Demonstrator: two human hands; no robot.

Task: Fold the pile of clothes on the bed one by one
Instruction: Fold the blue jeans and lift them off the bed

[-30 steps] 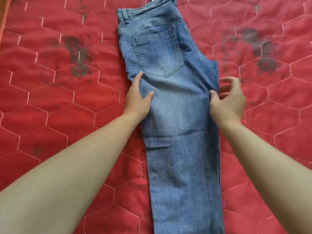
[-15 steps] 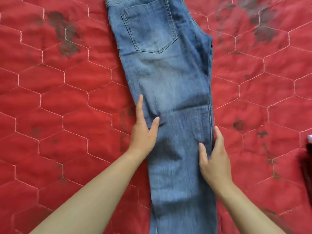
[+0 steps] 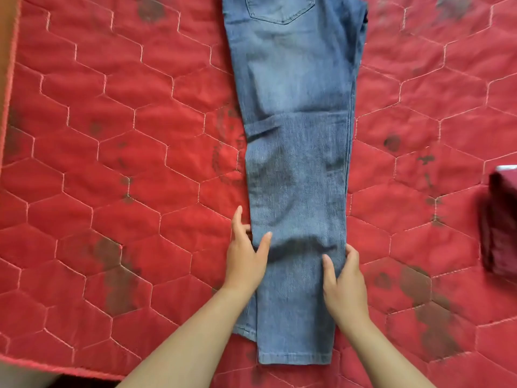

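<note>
- Jeans (image 3: 298,169) lie flat on the bed (image 3: 112,135), already doubled lengthwise so one leg is stacked on the other; the long axis runs straight away from the person, from the hems near the bed's near edge up to the seat and back pocket (image 3: 281,9), which are cut off by the top of the view.
- The hems sit closest to the person, just in from the bed's near edge, the under leg peeking out a little on the left side at the bottom; the waistband is out of sight beyond the far end.
- The denim is mid-blue, faded paler across the thigh, with a slight crosswise crease at about knee level and a soft ripple between the two hands.
- Left hand (image 3: 246,256) rests open on the left side seam of the lower leg, thumb on the cloth and fingers flat along the edge; it grips nothing.
- Right hand (image 3: 345,281) rests open on the right side seam at nearly the same level, thumb on the denim, fingers along the edge; also not clasping.
- Both hands are equally near the hem end, so the likely next fold carries the hems away from the person toward the seat.
- A folded dark red garment (image 3: 502,222) lies well apart at the bed's right edge.
</note>
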